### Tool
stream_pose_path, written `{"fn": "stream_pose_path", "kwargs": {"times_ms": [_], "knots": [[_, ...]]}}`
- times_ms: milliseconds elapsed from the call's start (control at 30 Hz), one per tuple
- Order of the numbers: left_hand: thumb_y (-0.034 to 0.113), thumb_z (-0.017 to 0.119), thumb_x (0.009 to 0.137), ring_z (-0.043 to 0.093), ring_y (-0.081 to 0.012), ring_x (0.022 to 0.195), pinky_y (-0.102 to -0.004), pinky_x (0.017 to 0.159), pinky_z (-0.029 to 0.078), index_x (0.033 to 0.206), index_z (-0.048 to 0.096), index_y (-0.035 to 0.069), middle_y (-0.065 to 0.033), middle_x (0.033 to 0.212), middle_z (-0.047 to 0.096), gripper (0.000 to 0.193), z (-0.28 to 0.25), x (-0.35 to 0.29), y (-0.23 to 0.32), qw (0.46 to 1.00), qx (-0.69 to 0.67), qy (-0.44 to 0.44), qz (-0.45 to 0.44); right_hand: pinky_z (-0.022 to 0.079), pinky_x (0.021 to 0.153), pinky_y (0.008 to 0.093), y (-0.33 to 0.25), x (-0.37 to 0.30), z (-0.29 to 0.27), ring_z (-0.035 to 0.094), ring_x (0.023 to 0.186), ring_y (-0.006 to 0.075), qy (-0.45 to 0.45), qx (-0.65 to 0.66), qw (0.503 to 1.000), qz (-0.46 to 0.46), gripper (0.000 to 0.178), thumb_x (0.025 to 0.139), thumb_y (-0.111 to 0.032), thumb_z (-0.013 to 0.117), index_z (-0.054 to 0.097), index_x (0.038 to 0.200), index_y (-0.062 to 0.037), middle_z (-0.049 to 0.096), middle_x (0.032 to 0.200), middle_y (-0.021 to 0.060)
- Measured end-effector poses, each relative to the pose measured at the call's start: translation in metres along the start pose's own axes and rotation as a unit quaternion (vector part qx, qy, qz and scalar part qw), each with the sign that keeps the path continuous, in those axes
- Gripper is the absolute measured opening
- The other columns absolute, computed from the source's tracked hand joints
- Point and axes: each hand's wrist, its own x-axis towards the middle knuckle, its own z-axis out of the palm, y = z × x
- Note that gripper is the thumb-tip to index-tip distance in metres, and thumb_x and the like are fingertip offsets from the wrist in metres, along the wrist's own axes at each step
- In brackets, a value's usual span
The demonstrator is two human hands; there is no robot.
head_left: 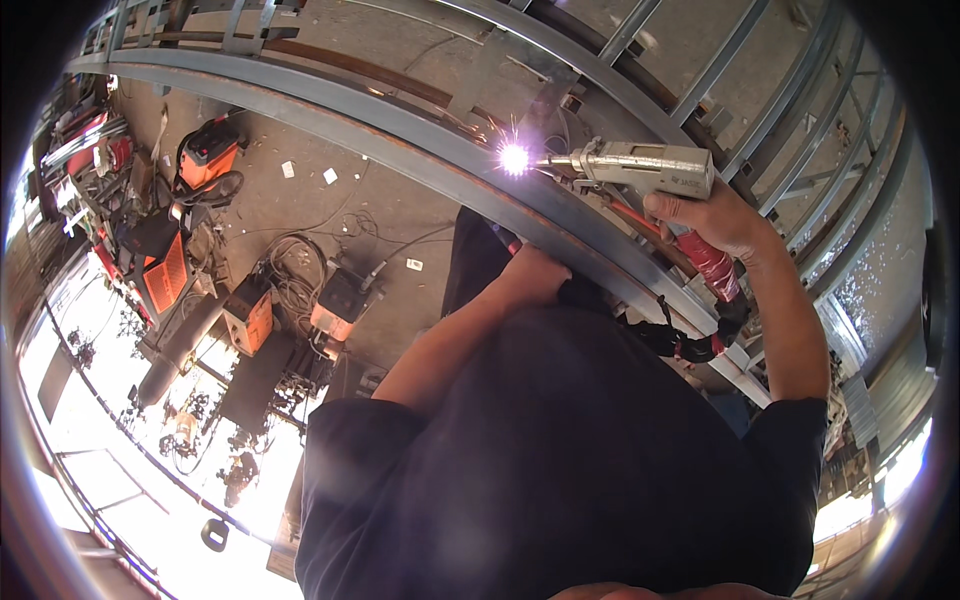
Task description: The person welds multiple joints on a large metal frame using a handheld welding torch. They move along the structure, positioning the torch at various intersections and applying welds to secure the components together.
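Note:
My right hand is wrapped round the handle of a grey laser welding gun, its grip bound in red tape. The gun's thin nozzle points left. At its tip a bright white-violet glow throws sparks on the long grey steel beam. Glare hides the exact contact spot. My left hand is closed in a fist beside the beam's near edge, below the glow. Something dark with a reddish part shows at its fingers, too covered to name.
Beyond the beam runs a steel frame with several crossbars. On the floor at left stand orange-and-black machines, with coiled cables near another orange box. A dark cable bundle hangs by the beam below the gun.

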Motion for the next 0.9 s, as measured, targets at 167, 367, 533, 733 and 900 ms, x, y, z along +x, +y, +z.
{"fn": "stream_pose_path", "kwargs": {"times_ms": [167, 367, 533, 733, 900], "knots": [[0.022, 0.07, 0.077, 0.071, -0.0296, 0.105, -0.0447, 0.096, 0.051, 0.1, 0.081, 0.016, -0.0095, 0.098, 0.076, 0.026, 0.015, -0.004, 0.0, 0.999, 0.009, -0.031, -0.031, 0.058, 0.071, 0.0325, 0.011, -0.011, -0.003, 0.069, 0.081, 0.0165, 0.076, -0.026, 0.997, -0.003, 0.048, 0.095, -0.024, 0.077, 0.062, 0.135, -0.0027, 0.073, 0.104, 0.0078], [0.028, 0.075, 0.073, 0.07, -0.03, 0.105, -0.0453, 0.098, 0.047, 0.108, 0.077, 0.019, -0.01, 0.1, 0.076, 0.036, 0.009, -0.022, 0.002, 0.994, -0.009, -0.079, -0.076, 0.059, 0.061, 0.0308, 0.013, -0.068, -0.016, 0.071, 0.076, 0.0177, 0.156, 0.09, 0.976, -0.125, 0.056, 0.093, -0.03, 0.076, 0.059, 0.136, 0.0009, 0.073, 0.101, 0.0151], [0.028, 0.075, 0.073, 0.07, -0.0304, 0.102, -0.0463, 0.097, 0.047, 0.103, 0.077, 0.018, -0.0093, 0.095, 0.076, 0.032, 0.018, -0.041, 0.005, 0.996, 0.009, -0.049, -0.076, 0.057, 0.059, 0.0311, 0.038, -0.117, -0.016, 0.069, 0.072, 0.0167, 0.181, 0.096, 0.958, -0.201, 0.044, 0.099, -0.03, 0.067, 0.063, 0.127, 0.003, 0.072, 0.103, 0.0151], [0.026, 0.076, 0.07, 0.07, -0.0304, 0.098, -0.0473, 0.094, 0.049, 0.099, 0.076, 0.017, -0.0091, 0.092, 0.075, 0.031, 0.037, -0.081, 0.005, 0.998, 0.022, 0.037, -0.043, 0.056, 0.062, 0.0302, 0.083, -0.19, 0.022, 0.068, 0.07, 0.0183, 0.273, 0.106, 0.918, -0.267, 0.049, 0.095, -0.029, 0.066, 0.06, 0.129, 0.0063, 0.071, 0.088, 0.0119], [0.022, 0.076, 0.066, 0.07, -0.0301, 0.096, -0.046, 0.094, 0.049, 0.098, 0.077, 0.016, -0.01, 0.088, 0.073, 0.033, 0.043, -0.125, 0.032, 0.995, 0.024, 0.094, -0.009, 0.056, 0.064, 0.0314, 0.147, -0.248, 0.053, 0.068, 0.073, 0.0197, 0.413, 0.2, 0.851, -0.256, 0.049, 0.101, -0.039, 0.061, 0.064, 0.128, 0.0018, 0.071, 0.089, 0.0109]]}}
